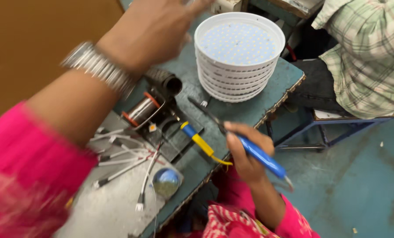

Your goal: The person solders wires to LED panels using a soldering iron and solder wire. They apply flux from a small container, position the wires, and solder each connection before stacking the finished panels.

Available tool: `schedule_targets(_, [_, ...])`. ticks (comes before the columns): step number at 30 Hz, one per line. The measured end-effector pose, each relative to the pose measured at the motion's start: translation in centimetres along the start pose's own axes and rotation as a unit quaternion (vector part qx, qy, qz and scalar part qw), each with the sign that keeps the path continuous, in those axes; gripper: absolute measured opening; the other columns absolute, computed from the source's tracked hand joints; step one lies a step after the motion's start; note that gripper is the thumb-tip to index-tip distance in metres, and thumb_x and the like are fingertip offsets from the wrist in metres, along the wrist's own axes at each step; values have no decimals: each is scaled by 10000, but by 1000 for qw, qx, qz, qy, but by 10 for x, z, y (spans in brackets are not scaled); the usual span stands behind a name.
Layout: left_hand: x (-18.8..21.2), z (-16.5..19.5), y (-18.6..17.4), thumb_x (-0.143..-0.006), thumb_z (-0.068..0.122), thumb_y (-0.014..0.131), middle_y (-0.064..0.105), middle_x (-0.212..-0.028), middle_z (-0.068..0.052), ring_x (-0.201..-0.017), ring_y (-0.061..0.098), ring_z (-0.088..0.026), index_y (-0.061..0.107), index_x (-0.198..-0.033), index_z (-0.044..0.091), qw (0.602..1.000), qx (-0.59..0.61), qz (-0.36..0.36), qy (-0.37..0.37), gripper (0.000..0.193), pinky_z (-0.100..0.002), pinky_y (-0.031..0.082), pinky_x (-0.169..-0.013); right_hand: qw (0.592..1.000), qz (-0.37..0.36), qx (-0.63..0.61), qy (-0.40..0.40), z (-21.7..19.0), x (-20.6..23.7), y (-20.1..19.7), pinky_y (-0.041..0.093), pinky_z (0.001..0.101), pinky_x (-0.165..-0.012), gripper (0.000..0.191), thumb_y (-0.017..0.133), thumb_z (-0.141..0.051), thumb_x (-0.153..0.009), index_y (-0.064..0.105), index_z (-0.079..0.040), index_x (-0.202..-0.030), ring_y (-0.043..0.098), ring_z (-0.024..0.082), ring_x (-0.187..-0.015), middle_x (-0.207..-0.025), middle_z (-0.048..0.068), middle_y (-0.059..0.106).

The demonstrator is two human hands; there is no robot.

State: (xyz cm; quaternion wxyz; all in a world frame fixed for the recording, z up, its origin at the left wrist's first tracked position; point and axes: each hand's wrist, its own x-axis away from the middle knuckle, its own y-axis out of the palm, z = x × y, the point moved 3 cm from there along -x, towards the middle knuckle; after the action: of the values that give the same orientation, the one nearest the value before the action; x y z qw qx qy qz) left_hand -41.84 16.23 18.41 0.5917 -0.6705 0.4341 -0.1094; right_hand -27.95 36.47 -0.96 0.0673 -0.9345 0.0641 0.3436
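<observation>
Desk (pixel 267 94): teal-topped work surface with a worn, chipped right edge; a grey mat is laid over its near left part, seemingly to carry the small parts.
Seated co-worker (pixel 364 53): a person in a checked shirt, placed at the far right just beyond the desk corner; no hands of theirs are seen.
Left hand (pixel 155 28): raised over the far middle of the desk, blurred, with metal bangles at the wrist; nothing is seen in its grip, and whether the fingers are apart or together cannot be told.
Stack of lamp housings (pixel 239 53): white round trays nested one in another at the far right of the desk, the top one faced with a board of small light dots; kept stacked, probably to save room and stay within reach.
Right hand (pixel 245 152): held at the near right edge of the desk, its grip clamped on the blue handle.
Soldering iron (pixel 261 156): blue-handled, gripped like a pen, its dark tip pointed far-left over the desk, its cord end trailing off the near right side.
Iron stand (pixel 150 108): dark holder with a coil, set left of centre, near the tip.
Screwdriver (pixel 199 141): blue and yellow, laid flat just left of the right hand.
Cut leads (pixel 122 154): white wires with bared ends, spread on the mat.
Lens (pixel 166 181): small glassy dome, at the near end of the mat.
</observation>
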Motion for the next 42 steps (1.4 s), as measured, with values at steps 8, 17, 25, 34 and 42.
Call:
schedule_targets(8, [266,106,-140,-812,215,755,523,-1530,-229,-1051,681,-392,548,-1400,94,948,-15,21,-317,635,-466,541,-830,988,-50,-91,110,30,-55,61,491,235,-662,241,706,-141,-1039,719,-5,-1237,605,83,-700,-802,42,679])
schedule_targets(17, [487,213,-161,-787,95,796,680,-1263,-225,-1234,628,-414,686,-1207,-40,750,-282,16,-598,455,-558,425,-1092,805,-74,-462,366,58,-34,74,555,393,-988,465,699,-118,-1035,532,-188,-1464,688,173,-998,-1228,81,716])
schedule_targets(25, [477,172,-84,-928,280,749,663,-1370,-152,-1387,513,-381,703,-1258,-3,823,-59,88,-557,438,-648,247,-1202,796,-139,-486,334,-7,40,63,513,407,-970,255,629,-3,-1112,576,-95,-1344,635,169,-933,-1109,76,693])
schedule_targets(34, [466,149,-81,-952,189,730,771,-1183,6,-1491,439,-374,798,-1114,133,797,46,191,-571,184,-773,-84,-1121,828,-226,-409,310,-53,72,85,551,425,-942,202,633,4,-1082,601,7,-1282,642,212,-941,-1073,145,683])
schedule_targets(42, [424,255,-109,-913,67,691,721,-1213,-75,-1333,599,-343,711,-1045,24,927,103,131,-336,140,-781,200,-1173,814,-310,-458,176,-103,112,115,413,428,-1233,799,719,-261,-1013,250,-81,-1634,464,276,-1492,-1681,162,360])
